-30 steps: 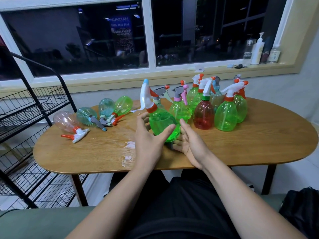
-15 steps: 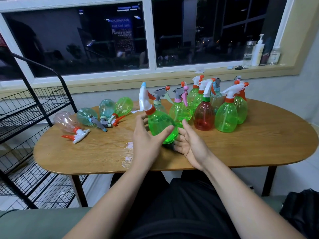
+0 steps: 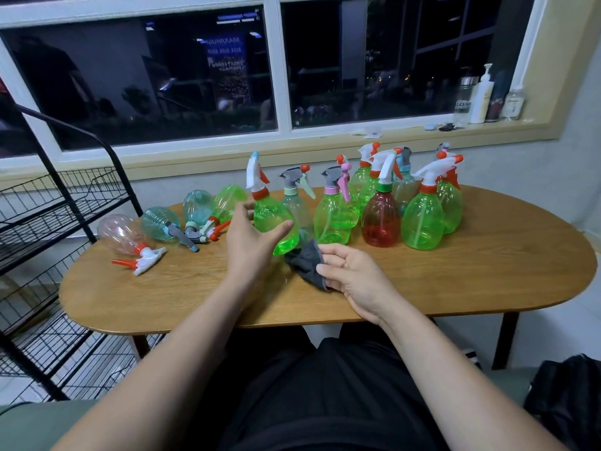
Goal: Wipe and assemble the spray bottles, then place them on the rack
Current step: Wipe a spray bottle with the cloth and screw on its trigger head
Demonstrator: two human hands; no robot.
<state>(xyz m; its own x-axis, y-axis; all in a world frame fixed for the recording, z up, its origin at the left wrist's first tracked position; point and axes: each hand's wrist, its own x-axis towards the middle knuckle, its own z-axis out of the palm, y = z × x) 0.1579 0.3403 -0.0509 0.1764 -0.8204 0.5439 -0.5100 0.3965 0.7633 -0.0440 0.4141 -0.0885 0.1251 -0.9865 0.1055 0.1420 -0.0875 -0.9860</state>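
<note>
Black wire rack (image 3: 48, 222): stands off the 9 o'clock end of the wooden table (image 3: 487, 275), within reach for the final placement; its left side is cut off by the frame.
Lying bottles (image 3: 159, 222): four on their sides at the table's 10 o'clock, judged a lot kept apart from the rest; how tight their spray heads are cannot be told.
Left hand (image 3: 250, 245): thumb and fingers spread wide round the bottle body, steadying it.
Green bottle (image 3: 274, 219): near table centre, tilted toward 11 o'clock, probably to offer its lower side for wiping; base contact with the table is unclear.
Grey cloth (image 3: 307, 263): bunched at the bottle's 5 o'clock, just beside its base.
Right hand (image 3: 354, 278): fingers curled, pinching the cloth; part of the cloth is hidden under them.
Standing bottles (image 3: 422, 219): upright cluster at the table's 1 o'clock; the rear ones are masked by the front row.
</note>
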